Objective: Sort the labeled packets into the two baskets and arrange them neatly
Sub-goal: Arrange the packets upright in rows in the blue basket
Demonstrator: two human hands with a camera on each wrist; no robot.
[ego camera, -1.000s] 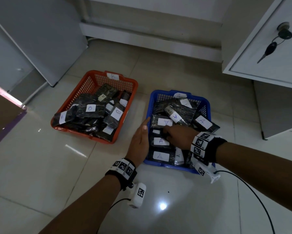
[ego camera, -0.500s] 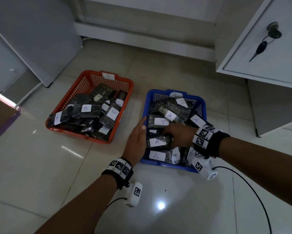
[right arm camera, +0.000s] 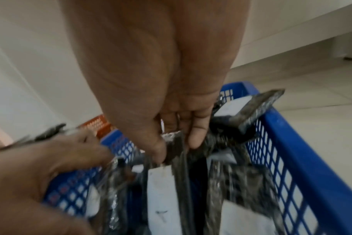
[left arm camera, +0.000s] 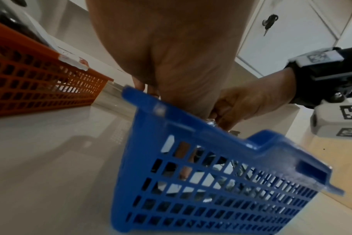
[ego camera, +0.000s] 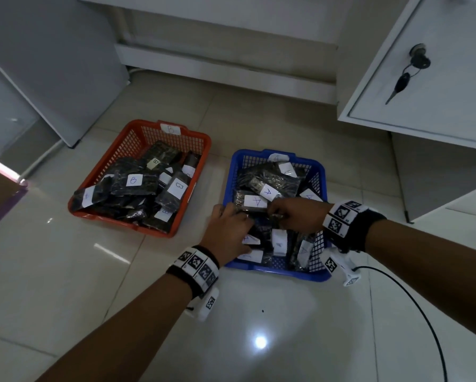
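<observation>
The blue basket (ego camera: 275,271) (left arm camera: 211,206) (right arm camera: 291,143) on the floor holds dark packets labeled A (ego camera: 270,186), some flat and some on edge. The orange basket (ego camera: 137,133) (left arm camera: 40,89) (right arm camera: 96,125) to its left holds dark packets labeled B (ego camera: 135,183). Both hands reach into the blue basket's near half. My right hand (ego camera: 294,216) (right arm camera: 177,146) (left arm camera: 251,103) pinches the top edge of a dark A packet (right arm camera: 179,159) between thumb and fingers. My left hand (ego camera: 228,230) (right arm camera: 50,167) (left arm camera: 171,63) curls over packets by the left wall.
A white cabinet door with a key in its lock (ego camera: 402,81) overhangs at the right. A black cable (ego camera: 413,312) trails from the right wrist across the glossy tiles. A grey panel (ego camera: 52,64) leans at the back left.
My left hand has left the outside of the blue basket's left rim and gone in among the A packets. The right hand stayed among the packets, shifting slightly.
</observation>
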